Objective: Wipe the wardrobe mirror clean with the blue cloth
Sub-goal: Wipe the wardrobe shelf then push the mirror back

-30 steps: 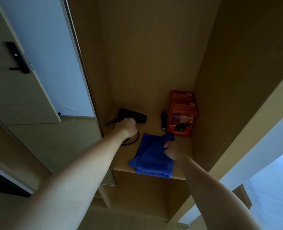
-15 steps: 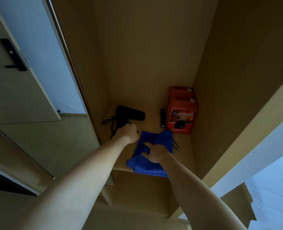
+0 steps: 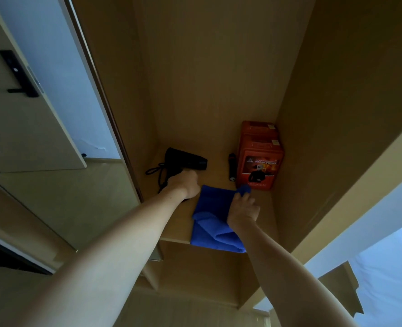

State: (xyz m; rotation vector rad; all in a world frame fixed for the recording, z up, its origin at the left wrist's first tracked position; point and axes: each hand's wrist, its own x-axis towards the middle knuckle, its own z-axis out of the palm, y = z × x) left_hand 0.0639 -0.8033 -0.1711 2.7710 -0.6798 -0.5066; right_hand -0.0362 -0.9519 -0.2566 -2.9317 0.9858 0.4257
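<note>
Blue cloth [image 3: 213, 215] lies folded on the wardrobe shelf [image 3: 221, 175], overhanging its front edge. Right hand [image 3: 243, 210] pinches its far corner; left hand [image 3: 183, 184] curls around the black hair dryer [image 3: 187, 160]. Pickup is underway; next, lift it clear toward the mirror.

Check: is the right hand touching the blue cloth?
Touching. The head view shows the right hand lying on the blue cloth, fingertips at its far corner.

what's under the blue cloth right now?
The blue cloth lies on the wooden shelf, its near edge hanging over the shelf front. The right hand rests on top, fingers at its far corner. Whatever lies beneath the cloth is hidden.
</note>
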